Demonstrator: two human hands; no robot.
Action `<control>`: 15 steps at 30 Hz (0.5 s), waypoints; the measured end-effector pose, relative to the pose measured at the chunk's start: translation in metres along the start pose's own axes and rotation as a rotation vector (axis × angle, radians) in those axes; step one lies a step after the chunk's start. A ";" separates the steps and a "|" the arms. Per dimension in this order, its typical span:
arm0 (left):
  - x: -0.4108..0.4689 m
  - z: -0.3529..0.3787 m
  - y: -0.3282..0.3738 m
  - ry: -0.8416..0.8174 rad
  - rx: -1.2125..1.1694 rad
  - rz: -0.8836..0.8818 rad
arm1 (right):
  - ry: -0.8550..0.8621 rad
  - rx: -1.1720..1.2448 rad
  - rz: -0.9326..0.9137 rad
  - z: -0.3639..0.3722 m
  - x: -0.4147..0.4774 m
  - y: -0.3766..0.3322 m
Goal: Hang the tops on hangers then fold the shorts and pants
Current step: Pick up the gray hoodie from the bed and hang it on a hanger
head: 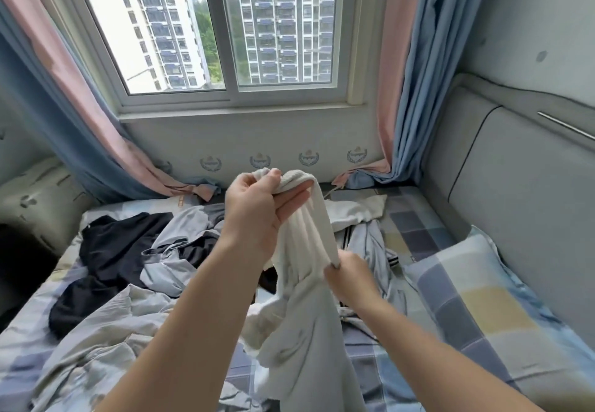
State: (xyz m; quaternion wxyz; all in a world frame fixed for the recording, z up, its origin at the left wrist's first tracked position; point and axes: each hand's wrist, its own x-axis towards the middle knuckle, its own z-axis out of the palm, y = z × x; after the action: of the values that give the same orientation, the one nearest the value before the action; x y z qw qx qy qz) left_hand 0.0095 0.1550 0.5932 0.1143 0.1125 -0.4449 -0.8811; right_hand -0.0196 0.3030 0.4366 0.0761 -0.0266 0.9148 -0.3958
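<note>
Left grip [260, 205], raised mid-frame, grasps the bunched top end of a white garment [306, 241]; right grip [351, 278] pinches the same cloth lower down, w/ the rest hanging over the bed [415, 215]. Dark clothes [119, 244] & grey clothes [180, 228] lie heaped on the bed's left side.

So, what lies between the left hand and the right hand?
In the head view, only the bunched white garment: the left hand holds its upper end, the right hand grips it lower down.
</note>
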 end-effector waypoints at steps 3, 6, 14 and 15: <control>0.004 0.007 0.011 0.026 -0.063 0.074 | -0.030 -0.051 0.146 -0.008 0.005 0.052; 0.008 0.008 0.018 0.028 -0.069 0.136 | -0.008 -0.026 0.164 -0.032 0.012 0.077; 0.024 0.004 -0.006 0.069 0.092 0.107 | 0.200 0.369 -0.208 -0.133 0.024 -0.020; 0.026 0.001 -0.010 0.083 0.169 0.084 | 0.214 0.447 -0.224 -0.144 0.021 -0.036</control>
State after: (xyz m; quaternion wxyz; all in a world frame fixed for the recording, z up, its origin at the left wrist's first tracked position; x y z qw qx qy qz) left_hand -0.0164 0.1542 0.5832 0.1593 0.1393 -0.5167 -0.8296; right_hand -0.0639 0.3796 0.5577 -0.0613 -0.0682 0.7988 -0.5946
